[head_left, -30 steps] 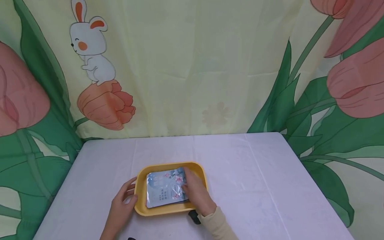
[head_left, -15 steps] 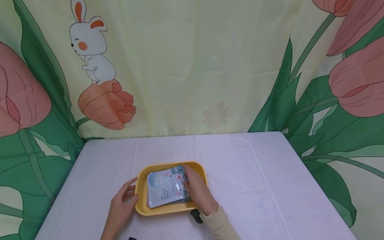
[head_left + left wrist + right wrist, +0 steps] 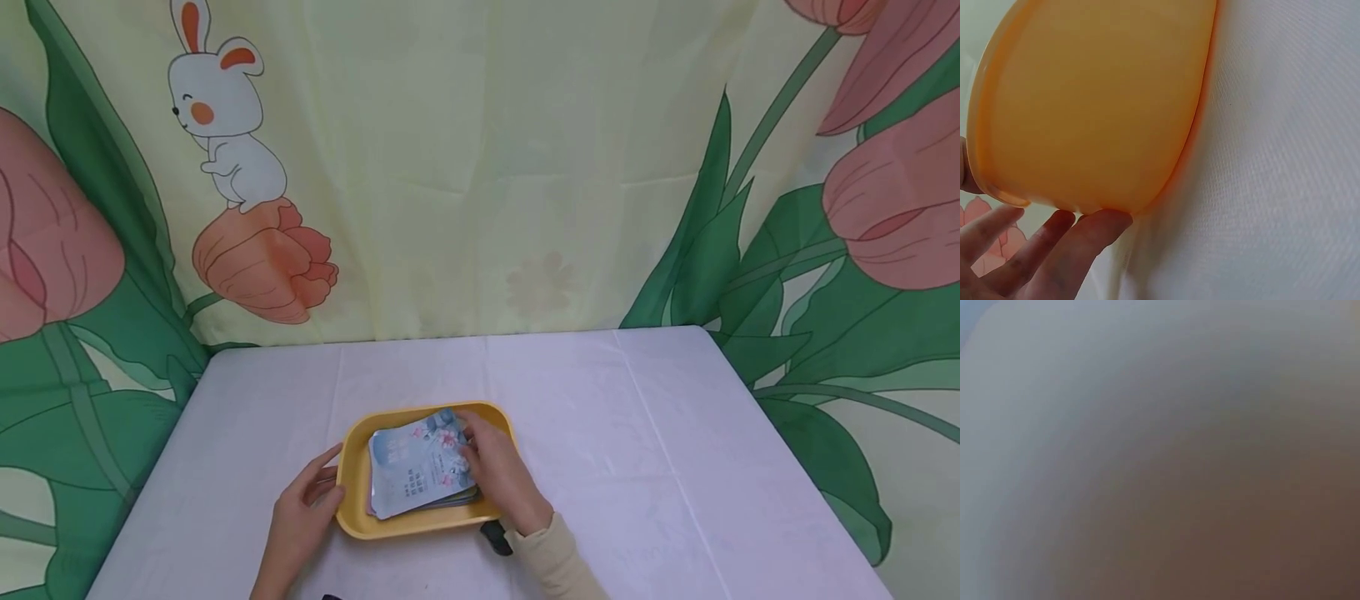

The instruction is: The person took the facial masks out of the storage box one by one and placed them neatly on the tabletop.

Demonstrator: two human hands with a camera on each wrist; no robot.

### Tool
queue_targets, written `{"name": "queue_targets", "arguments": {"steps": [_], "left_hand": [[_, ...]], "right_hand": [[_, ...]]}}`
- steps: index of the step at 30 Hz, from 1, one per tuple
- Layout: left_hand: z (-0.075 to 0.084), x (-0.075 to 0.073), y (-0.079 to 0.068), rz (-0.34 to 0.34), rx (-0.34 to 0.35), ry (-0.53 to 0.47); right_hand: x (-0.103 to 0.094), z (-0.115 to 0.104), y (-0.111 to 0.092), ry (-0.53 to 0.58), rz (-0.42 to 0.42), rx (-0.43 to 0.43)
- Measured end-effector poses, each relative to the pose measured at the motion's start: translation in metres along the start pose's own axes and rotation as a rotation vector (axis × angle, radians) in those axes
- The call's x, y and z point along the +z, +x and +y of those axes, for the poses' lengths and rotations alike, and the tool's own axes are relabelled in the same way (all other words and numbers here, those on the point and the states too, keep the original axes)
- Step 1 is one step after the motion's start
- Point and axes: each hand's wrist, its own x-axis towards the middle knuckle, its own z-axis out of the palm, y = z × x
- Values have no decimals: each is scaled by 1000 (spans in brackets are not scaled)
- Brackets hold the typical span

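Observation:
A shallow yellow tray (image 3: 352,518) stands on the table, holding a small stack of flat packets (image 3: 457,500). On top is a pale blue sheet mask packet (image 3: 412,467) with pink flowers, turned askew over the ones beneath. Its right edge is pinched between the thumb and fingers of my right hand (image 3: 502,475). At the tray's left end, the fingertips of my left hand (image 3: 300,517) touch the outer wall; in the left wrist view these fingers (image 3: 1094,234) lie against the tray's yellow side (image 3: 1091,106). The right wrist view is only a blur.
A white cloth covers the table (image 3: 600,433), which ends at a curtain (image 3: 480,183) printed with tulips and a rabbit. A small black object (image 3: 496,537) lies by the right wrist, and another dark bit (image 3: 331,597) shows at the bottom edge.
The top packet has swung anticlockwise, its right side moving up and away, so more of the packets beneath shows. My right hand has shifted slightly right; the left hand keeps its place.

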Motion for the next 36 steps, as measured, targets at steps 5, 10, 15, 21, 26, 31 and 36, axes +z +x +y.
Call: {"name": "queue_targets", "arguments": {"steps": [5, 10, 15, 21, 26, 31, 36], "left_hand": [[1, -1, -1, -6, -2, -11], [2, -1, 0, -4, -15, -19], [3, 0, 0, -5, -36, -10], [3, 1, 1, -12, -61, -3], [2, 1, 0, -22, -88, 14], [4, 1, -3, -19, -94, 3], [8, 1, -3, -14, -99, 18]], "right_hand": [[-3, 0, -1, 38, 15, 9], [-7, 3, -3, 64, 31, -15], [-12, 6, -3, 137, 43, -45], [-18, 10, -6, 192, 31, -25], [-22, 14, -7, 227, 34, -22], [-29, 16, -7, 229, 30, -18], [-36, 17, -7, 232, 45, -19]]}}
